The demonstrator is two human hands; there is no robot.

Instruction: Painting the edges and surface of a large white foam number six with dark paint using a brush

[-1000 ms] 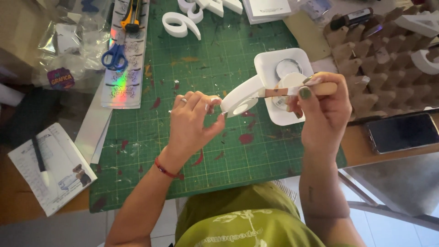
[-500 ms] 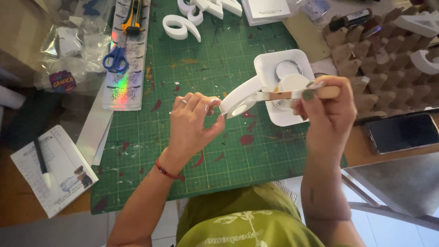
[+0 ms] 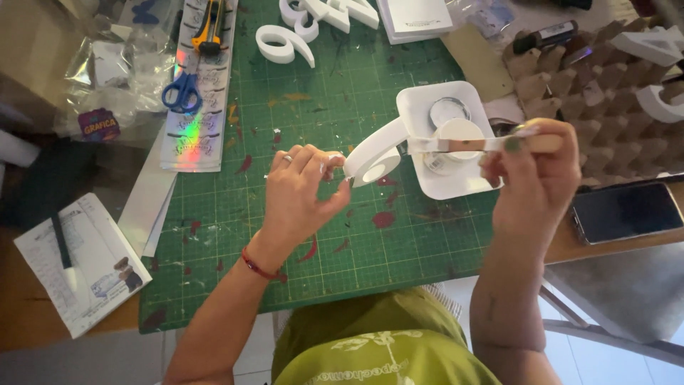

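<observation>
My left hand (image 3: 303, 189) pinches a white curved foam piece (image 3: 375, 154), shaped like a numeral with a round hole, and holds it above the green cutting mat (image 3: 285, 235). My right hand (image 3: 534, 171) grips a brush with a wooden handle (image 3: 484, 145), held level, its tip against the white piece. Just behind them sits a white square tray (image 3: 420, 107) with a small round pot of white paint inside.
More white foam numerals (image 3: 285, 43) lie at the mat's far edge. Blue scissors (image 3: 182, 91) and a yellow cutter (image 3: 210, 28) rest on a holographic sheet at left. A phone (image 3: 627, 212) lies at right beside a cardboard grid (image 3: 570, 71). A notebook with a pen (image 3: 78, 260) lies at near left.
The white piece and both hands have shifted slightly; the brush has slid a little along the piece. Otherwise the scene is the same.
</observation>
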